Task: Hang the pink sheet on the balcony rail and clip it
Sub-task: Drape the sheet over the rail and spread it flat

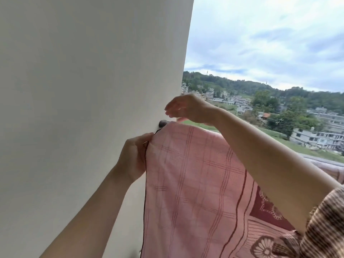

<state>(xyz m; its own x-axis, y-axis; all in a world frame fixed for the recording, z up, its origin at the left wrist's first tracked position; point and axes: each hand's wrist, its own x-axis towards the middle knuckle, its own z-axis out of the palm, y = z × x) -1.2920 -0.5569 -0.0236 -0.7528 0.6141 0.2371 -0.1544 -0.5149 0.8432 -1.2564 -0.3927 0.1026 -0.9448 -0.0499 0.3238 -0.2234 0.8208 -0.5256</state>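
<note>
The pink sheet [188, 175], checked with dark red lines and a dark-edged hem, hangs draped over the balcony rail. Only the rail's round metal end [162, 123] shows, where it meets the wall; the sheet hides the rest. My left hand [135, 155] grips the sheet's left hem just below the rail end. My right hand [186, 108] hovers above the top fold near the wall, fingers loosely bent and pointing left, holding nothing that I can see. No clip is in view.
A plain white wall [83, 90] fills the left half, right beside the sheet's edge. Beyond the rail lie open sky, wooded hills and buildings [316, 135] far below. My striped sleeve [327, 226] is at the lower right.
</note>
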